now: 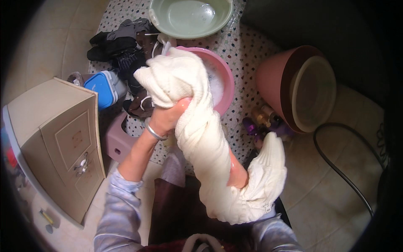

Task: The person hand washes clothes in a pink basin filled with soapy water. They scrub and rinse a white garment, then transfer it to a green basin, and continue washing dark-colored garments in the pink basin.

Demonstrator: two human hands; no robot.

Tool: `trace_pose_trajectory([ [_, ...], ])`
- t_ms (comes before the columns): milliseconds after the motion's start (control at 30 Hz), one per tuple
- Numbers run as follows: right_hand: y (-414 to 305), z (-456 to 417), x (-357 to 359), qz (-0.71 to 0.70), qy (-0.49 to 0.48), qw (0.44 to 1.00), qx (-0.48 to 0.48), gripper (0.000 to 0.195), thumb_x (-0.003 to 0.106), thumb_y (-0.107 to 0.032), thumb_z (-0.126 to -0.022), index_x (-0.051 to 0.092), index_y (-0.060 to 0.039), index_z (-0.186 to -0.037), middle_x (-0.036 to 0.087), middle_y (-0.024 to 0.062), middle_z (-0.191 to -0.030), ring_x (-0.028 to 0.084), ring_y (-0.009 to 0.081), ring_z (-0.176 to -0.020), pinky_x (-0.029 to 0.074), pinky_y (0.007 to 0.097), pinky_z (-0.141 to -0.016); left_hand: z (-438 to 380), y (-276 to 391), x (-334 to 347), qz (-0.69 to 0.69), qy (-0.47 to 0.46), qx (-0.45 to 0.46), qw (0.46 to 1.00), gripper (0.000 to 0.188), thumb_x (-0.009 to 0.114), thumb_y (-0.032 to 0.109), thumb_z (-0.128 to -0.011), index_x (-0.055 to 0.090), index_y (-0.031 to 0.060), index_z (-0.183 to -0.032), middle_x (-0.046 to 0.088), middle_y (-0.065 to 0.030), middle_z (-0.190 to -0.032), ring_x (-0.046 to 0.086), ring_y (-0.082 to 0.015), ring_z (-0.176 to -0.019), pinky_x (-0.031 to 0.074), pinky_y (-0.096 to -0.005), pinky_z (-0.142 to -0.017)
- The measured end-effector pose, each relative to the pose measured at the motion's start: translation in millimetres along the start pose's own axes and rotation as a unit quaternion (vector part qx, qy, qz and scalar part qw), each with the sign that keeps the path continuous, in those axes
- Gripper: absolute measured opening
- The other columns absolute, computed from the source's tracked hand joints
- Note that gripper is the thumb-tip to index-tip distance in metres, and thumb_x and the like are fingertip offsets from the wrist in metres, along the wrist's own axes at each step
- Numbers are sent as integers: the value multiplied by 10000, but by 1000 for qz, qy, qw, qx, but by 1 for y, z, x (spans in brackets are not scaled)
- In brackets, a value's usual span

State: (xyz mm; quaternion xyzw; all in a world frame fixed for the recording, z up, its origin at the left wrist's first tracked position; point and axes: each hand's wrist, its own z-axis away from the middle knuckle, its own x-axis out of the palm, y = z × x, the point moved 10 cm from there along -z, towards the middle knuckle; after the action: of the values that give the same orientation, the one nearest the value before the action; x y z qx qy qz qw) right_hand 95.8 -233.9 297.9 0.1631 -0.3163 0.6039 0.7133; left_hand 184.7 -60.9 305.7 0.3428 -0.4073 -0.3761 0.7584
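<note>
A cream knitted garment (204, 138) with a zip pull near its lower end is twisted into a thick roll in front of me. My left hand (170, 115), with a silver bangle at the wrist, grips the upper part of the roll. Lower down, my right hand (237, 174) is closed on the same garment, and folds of cloth hide most of its fingers. Beneath the upper end stands a pink basin (229, 78) holding sudsy water, partly covered by the garment. Beyond it lies a pale green basin (189, 23).
Dark clothes and socks (116, 50) lie heaped at the far left, beside a blue-lidded tub (100, 89). A cream cabinet (69, 145) and a pink plastic stool (118, 141) flank my left. To the right are a tipped pink bucket (272, 78), several bottles (252, 126) and a black hose (343, 176).
</note>
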Motion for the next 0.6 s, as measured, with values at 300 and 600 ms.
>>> trace_pose_trajectory([
  [300, -48, -33, 22, 559, -49, 825, -65, 769, 690, -529, -681, 472, 3, -1192, 539, 120, -1033, 500, 265, -935, 407, 347, -865, -35, 39, 33, -507, -110, 111, 848, 391, 625, 340, -719, 635, 43, -974, 650, -164, -920, 622, -348, -838, 497, -397, -801],
  [600, -29, -92, -42, 673, -30, 696, -249, 790, 699, -547, -665, 476, 4, -1185, 537, 120, -1022, 495, 271, -928, 401, 351, -866, -76, -83, 16, -744, -169, 31, 645, 436, 590, 448, -725, 601, 86, -968, 649, -182, -843, 635, -331, -789, 506, -418, -724],
])
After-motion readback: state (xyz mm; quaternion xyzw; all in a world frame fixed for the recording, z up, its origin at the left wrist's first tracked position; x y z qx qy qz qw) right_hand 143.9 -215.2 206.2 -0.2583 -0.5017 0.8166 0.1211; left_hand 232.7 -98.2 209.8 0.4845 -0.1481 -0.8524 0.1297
